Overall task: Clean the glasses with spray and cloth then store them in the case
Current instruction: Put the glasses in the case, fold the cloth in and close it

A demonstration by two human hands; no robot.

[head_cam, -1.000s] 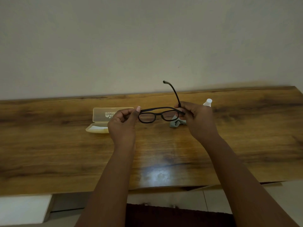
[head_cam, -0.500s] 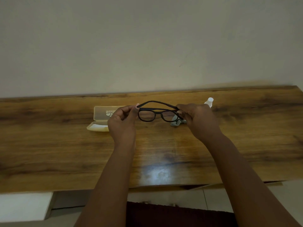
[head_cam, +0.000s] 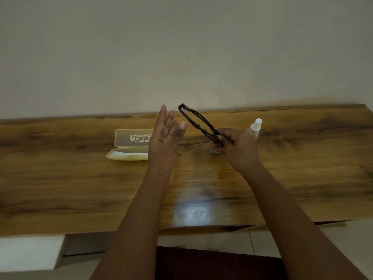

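glasses (head_cam: 198,124) folded, pinched at one end by right hand (head_cam: 237,147), long axis rising up-left off the counter (head_cam: 60,178) | left hand (head_cam: 164,136) spread, holds nothing, sits between glasses and case (head_cam: 131,145) | case lies left, lid up; left hand nearer it | judgement: storing step, carry leftward.

Right hand (head_cam: 240,150) holds folded glasses (head_cam: 198,125); left hand (head_cam: 165,136) open.

A single wide-angle camera sat on the person's head, looking forward and down. It faced a pale wall (head_cam: 181,47) across the wooden worktop (head_cam: 80,188), close enough that both forearms rose from the bottom edge. The floor (head_cam: 282,239) showed beneath.
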